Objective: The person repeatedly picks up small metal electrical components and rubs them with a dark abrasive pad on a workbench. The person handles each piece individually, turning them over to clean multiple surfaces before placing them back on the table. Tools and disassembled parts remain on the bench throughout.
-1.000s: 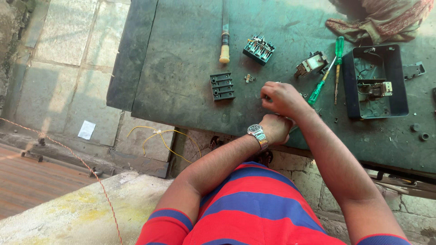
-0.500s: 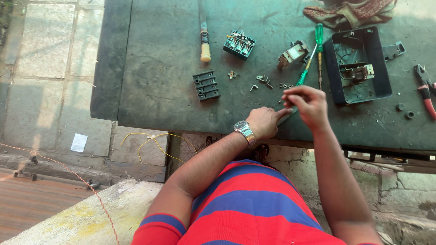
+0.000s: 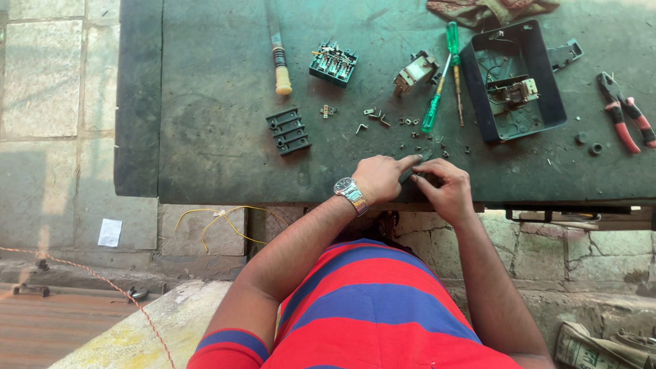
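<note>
Both my hands meet at the front edge of a dark metal table [image 3: 219, 164]. My left hand [image 3: 378, 179], with a silver wristwatch, has its fingers curled and its index finger stretched toward my right hand [image 3: 445, 188]. Together they pinch a small dark part [image 3: 412, 175], which the fingers mostly hide. Small screws and metal clips [image 3: 383, 120] lie scattered just beyond the hands. Further back are a black ribbed terminal block [image 3: 288, 130] and two green-handled screwdrivers [image 3: 430, 116].
An open black box [image 3: 540, 102] with a metal fitting inside sits at the right, with red-handled pliers [image 3: 625, 119] beyond it. A green switch assembly [image 3: 333, 63], a beige component [image 3: 415, 72], a yellow-handled tool [image 3: 280, 72] and a cloth [image 3: 488, 8] lie at the back. Stone floor lies left.
My hands have drawn back from near the screwdriver tips toward the table's front edge and closed together. The view has shifted, showing more of the table's right side.
</note>
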